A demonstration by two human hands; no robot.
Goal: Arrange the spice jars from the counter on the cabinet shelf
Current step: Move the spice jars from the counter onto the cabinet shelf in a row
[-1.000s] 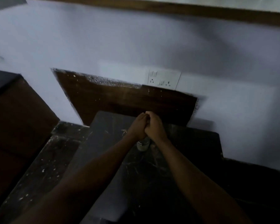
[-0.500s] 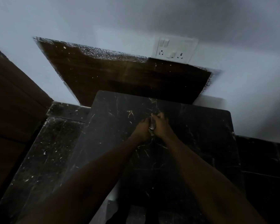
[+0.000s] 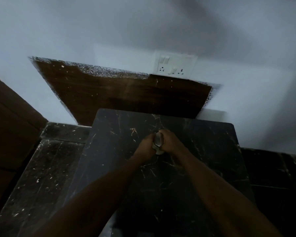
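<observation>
A small pale spice jar [image 3: 158, 144] shows between my two hands over the middle of the dark marble counter [image 3: 203, 177]. My left hand [image 3: 146, 146] wraps its left side and my right hand [image 3: 172, 142] wraps its right side, so only a narrow strip of the jar and its lower end are visible. Whether the jar rests on the counter or is lifted I cannot tell. No cabinet shelf is in view.
A brown wooden panel [image 3: 126, 96] stands against the white wall behind the counter, with a white switch and socket plate [image 3: 174, 67] above its right end. A lower speckled dark ledge [image 3: 41, 168] lies left. Brown wood [image 3: 9, 127] fills the far left.
The view has tilted down, so the upper wooden edge left the frame. My hands stay clasped on the jar; more of the jar shows between them than half a second ago.
</observation>
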